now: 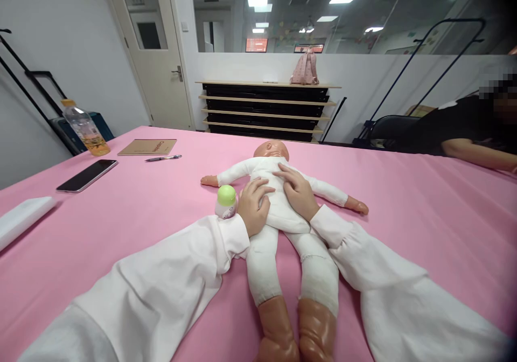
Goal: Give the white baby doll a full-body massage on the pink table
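Note:
A baby doll (pixel 278 206) with a white cloth body and brown plastic head, hands and legs lies on its back, feet toward me. My left hand (pixel 255 204) rests on the left side of its belly, fingers spread and empty. On the other side of the torso my right hand (pixel 299 192) lies with fingers stretched out over the cloth. A small jar (pixel 226 201) with a green lid stands right beside my left wrist. The doll's arms reach out to both sides on the pink tablecloth (pixel 194 189).
On the left of the table are a phone (pixel 88 176), a bottle (pixel 85 127), a notebook (pixel 147 146), a pen (pixel 163 158) and a white object (pixel 24 219) cut off by the frame. At the right, a person's forearm (pixel 479 154) lies along the table edge.

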